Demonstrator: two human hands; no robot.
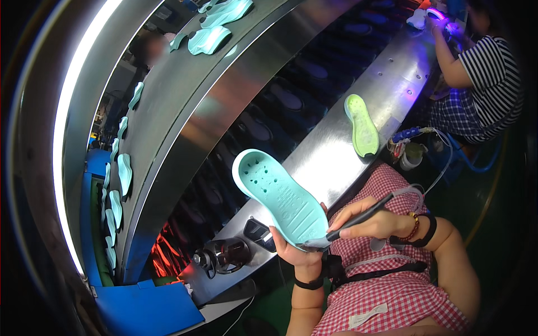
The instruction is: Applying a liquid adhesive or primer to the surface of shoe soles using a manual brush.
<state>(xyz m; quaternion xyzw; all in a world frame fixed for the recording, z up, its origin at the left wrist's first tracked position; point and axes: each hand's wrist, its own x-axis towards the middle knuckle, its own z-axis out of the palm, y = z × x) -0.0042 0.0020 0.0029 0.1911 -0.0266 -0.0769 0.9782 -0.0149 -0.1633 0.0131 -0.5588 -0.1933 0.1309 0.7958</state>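
Red-checked apron (386,297) cloth shows nearest, then the left hand (294,256) gripping the near end of a turquoise sole (283,196), the right hand (372,223) with fingers wrapped round a black-handled tool (364,215), and beyond, a green sole (363,126) on the metal bench (316,165).

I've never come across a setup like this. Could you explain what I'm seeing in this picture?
There's no robot: these are a person's bare hands, seen from above by a wide fisheye camera on their head, which makes straight edges bend. The left hand supports a turquoise shoe sole; the right hand holds a dark-handled brush at the sole's near end. On the metal bench lies a yellow-green sole. Beyond it, a grey belt carries more turquoise pieces. At upper right sits a co-worker in a striped top.
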